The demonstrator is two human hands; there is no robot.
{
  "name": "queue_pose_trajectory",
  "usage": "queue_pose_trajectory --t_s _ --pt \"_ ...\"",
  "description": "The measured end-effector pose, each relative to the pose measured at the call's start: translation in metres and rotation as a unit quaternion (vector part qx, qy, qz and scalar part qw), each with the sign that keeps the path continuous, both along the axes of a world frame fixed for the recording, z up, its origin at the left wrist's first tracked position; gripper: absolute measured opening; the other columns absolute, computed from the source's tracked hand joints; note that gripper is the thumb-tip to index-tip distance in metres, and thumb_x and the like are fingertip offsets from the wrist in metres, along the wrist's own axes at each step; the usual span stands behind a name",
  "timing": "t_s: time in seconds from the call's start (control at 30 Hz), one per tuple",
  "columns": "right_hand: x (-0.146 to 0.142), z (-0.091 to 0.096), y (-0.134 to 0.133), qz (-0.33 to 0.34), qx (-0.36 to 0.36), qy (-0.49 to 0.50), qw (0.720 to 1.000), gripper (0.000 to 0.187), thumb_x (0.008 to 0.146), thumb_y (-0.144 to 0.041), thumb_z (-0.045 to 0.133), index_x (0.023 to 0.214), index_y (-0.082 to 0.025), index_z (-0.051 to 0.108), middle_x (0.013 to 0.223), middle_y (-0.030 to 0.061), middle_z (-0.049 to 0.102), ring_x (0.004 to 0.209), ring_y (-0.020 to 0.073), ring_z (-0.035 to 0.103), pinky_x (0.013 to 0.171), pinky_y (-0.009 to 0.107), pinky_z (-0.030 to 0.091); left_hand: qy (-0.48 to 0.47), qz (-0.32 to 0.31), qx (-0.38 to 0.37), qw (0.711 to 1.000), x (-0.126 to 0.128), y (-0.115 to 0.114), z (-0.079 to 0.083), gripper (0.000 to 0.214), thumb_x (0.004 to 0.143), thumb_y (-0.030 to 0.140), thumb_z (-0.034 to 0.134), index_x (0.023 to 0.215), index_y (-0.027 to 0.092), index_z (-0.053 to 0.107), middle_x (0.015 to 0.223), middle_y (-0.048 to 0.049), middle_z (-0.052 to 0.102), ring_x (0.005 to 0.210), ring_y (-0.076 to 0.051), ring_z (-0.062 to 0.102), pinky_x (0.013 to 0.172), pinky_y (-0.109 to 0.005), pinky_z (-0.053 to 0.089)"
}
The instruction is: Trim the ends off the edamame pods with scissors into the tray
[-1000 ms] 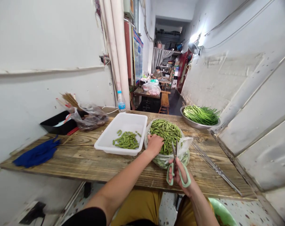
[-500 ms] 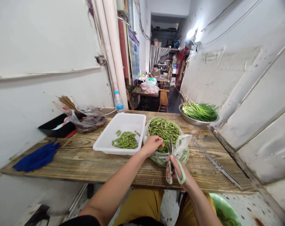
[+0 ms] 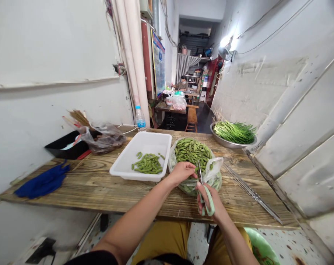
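Note:
My right hand (image 3: 211,200) grips scissors (image 3: 208,198) with pale green handles, their blades pointing up and away and nearly closed. Right beside the blades, my left hand (image 3: 185,173) is pinched on a green soybean pod (image 3: 196,169), mostly hidden by the fingers. Both hands are over the near side of a clear plastic bag (image 3: 217,165) heaped with soybean pods (image 3: 193,149). Left of the bag, a white plastic tub (image 3: 125,158) holds a smaller pile of pods (image 3: 148,165).
Metal skewers (image 3: 253,193) lie at the right, below a steel bowl (image 3: 233,144) of green stalks. A water bottle (image 3: 140,119), a black box (image 3: 64,145), a plastic bag (image 3: 107,138) and a blue glove (image 3: 42,182) are at the left. Another person (image 3: 182,84) sits far back.
The scissor handles have come together and the blades have closed. My left hand has shifted slightly right, closer to the blades.

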State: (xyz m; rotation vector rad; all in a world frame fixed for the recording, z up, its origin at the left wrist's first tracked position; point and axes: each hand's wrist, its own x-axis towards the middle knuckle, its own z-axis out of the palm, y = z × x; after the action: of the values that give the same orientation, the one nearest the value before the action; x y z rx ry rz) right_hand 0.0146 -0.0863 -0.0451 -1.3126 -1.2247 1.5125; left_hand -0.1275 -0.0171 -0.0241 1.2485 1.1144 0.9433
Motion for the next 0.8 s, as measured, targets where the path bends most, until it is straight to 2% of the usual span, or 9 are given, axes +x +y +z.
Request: queue_pose_trajectory --t_s 0.1,0.2,0.27,0.33,0.4,0.5,0.63,0.7,0.8 --pt "-0.001 -0.005 0.002 -0.007 -0.002 -0.027 1.000 0.044 0.071 -0.061 0.062 0.074 -0.021 0.044 0.046 -0.0084 0.047 0.029 0.0089 0.041 0.025 0.021 0.037 0.030 0.005 0.029 0.999 0.001 0.001 -0.005 0.014 0.074 0.021 0.057 0.085 0.013 0.061 0.063 -0.0018 0.068 0.060 -0.012 0.060 0.066 -0.025 0.046" --pt "0.000 -0.009 0.002 -0.002 0.005 -0.044 0.999 0.042 0.071 -0.059 0.062 0.073 -0.021 0.045 0.044 -0.0084 0.045 0.028 0.0091 0.040 0.025 0.021 0.036 0.099 0.037 0.104 0.989 0.001 0.003 -0.010 0.012 0.072 0.025 0.061 0.076 0.013 0.064 0.069 -0.0027 0.067 0.065 -0.013 0.059 0.064 -0.024 0.043" --pt "0.001 -0.009 0.002 0.002 0.008 -0.052 0.999 0.041 0.072 -0.059 0.062 0.073 -0.021 0.046 0.043 -0.0082 0.044 0.027 0.0090 0.039 0.024 0.021 0.034 0.117 0.049 0.119 0.985 0.000 0.004 -0.011 0.009 0.068 0.022 0.065 0.070 0.013 0.064 0.067 -0.0009 0.065 0.063 -0.011 0.055 0.061 -0.022 0.041" --pt "0.002 -0.010 0.001 0.000 0.006 -0.053 0.999 0.042 0.070 -0.060 0.063 0.074 -0.021 0.046 0.044 -0.0082 0.045 0.028 0.0089 0.039 0.024 0.021 0.033 0.073 0.051 0.076 0.993 -0.001 0.005 -0.009 0.008 0.066 0.019 0.067 0.069 0.013 0.062 0.059 0.0021 0.060 0.055 -0.008 0.051 0.056 -0.021 0.038" --pt "0.003 -0.012 0.000 -0.005 0.005 -0.035 0.999 0.045 0.069 -0.062 0.063 0.078 -0.021 0.047 0.047 -0.0078 0.046 0.029 0.0090 0.040 0.026 0.021 0.034 -0.009 0.059 -0.006 0.998 -0.002 0.006 -0.006 0.011 0.067 0.018 0.068 0.069 0.013 0.058 0.054 0.0040 0.056 0.048 -0.006 0.047 0.051 -0.019 0.035" --pt "0.002 -0.017 0.000 0.003 -0.011 0.039 0.999 0.052 0.071 -0.069 0.056 0.087 -0.021 0.048 0.055 -0.0058 0.051 0.037 0.0100 0.046 0.033 0.022 0.040 -0.122 0.079 -0.098 0.985 -0.001 0.005 -0.001 0.018 0.069 0.018 0.069 0.069 0.014 0.052 0.055 0.0017 0.060 0.047 -0.006 0.052 0.048 -0.018 0.036" --pt "0.000 -0.021 -0.002 0.035 -0.048 0.132 0.990 0.056 0.072 -0.072 0.052 0.093 -0.020 0.048 0.060 -0.0044 0.051 0.044 0.0105 0.049 0.041 0.024 0.044 -0.191 0.113 -0.109 0.969 0.002 0.000 0.002 0.020 0.070 0.013 0.070 0.072 0.014 0.050 0.058 -0.0017 0.064 0.054 -0.009 0.061 0.057 -0.020 0.046" --pt "0.000 -0.018 -0.002 0.038 -0.043 0.134 0.989 0.053 0.074 -0.069 0.054 0.093 -0.020 0.048 0.060 -0.0043 0.051 0.044 0.0102 0.049 0.041 0.023 0.044 -0.185 0.125 -0.103 0.969 0.003 -0.003 0.004 0.021 0.071 0.011 0.070 0.071 0.014 0.049 0.057 -0.0020 0.065 0.054 -0.010 0.062 0.056 -0.020 0.047" --pt "0.000 -0.012 -0.002 0.035 -0.032 0.112 0.993 0.050 0.076 -0.067 0.054 0.090 -0.020 0.048 0.057 -0.0048 0.050 0.041 0.0095 0.047 0.038 0.021 0.042 -0.168 0.106 -0.108 0.974 0.006 -0.007 0.005 0.020 0.072 0.009 0.068 0.069 0.014 0.048 0.057 -0.0032 0.066 0.053 -0.010 0.062 0.055 -0.020 0.047"
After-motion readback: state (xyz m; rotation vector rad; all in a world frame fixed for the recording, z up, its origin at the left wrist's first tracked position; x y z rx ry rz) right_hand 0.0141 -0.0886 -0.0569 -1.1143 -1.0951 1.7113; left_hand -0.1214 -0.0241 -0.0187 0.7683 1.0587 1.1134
